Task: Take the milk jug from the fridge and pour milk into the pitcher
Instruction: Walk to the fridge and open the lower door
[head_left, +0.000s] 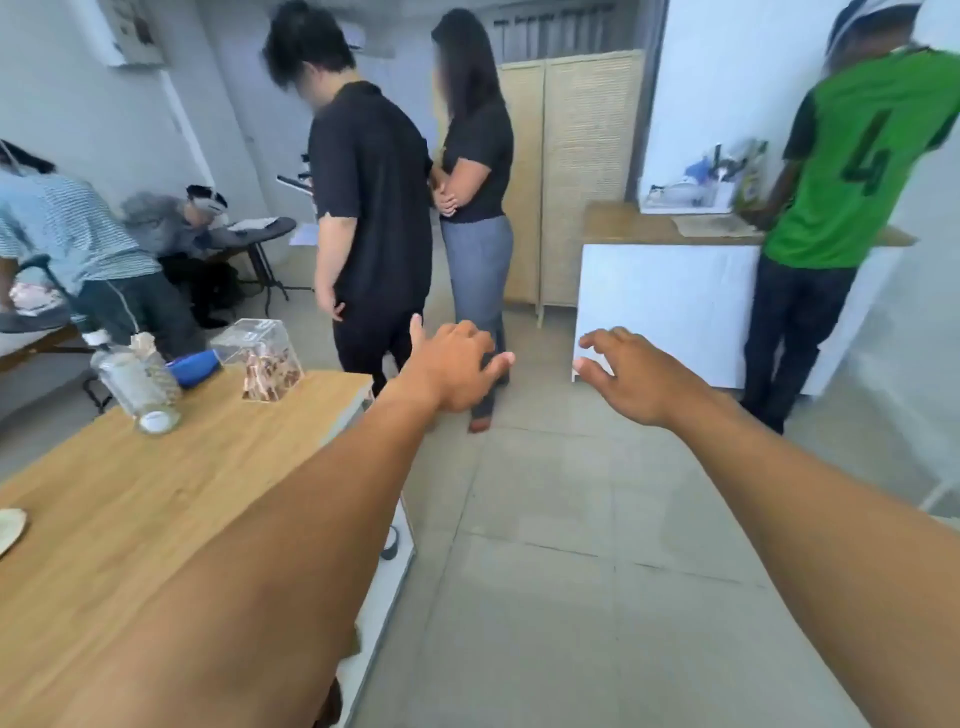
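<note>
Reaching forward over floor: left hand (452, 366) and right hand (631, 371) spread, empty.

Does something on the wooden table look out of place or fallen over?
Yes. On the wooden table, the clear box sits tilted on one edge, not flat. The glass jars beside it also lean. Nothing appears spilled. Both hands are empty.

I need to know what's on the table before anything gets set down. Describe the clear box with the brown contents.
The clear box looks like transparent plastic or acrylic, roughly cube-shaped. It stands on the wooden table near the far edge, appearing tilted in the wide-angle view. Brownish pieces, too blurred to identify, fill its lower part; the upper part is empty. A blue object lies just left of it. Neither hand touches it.
</note>
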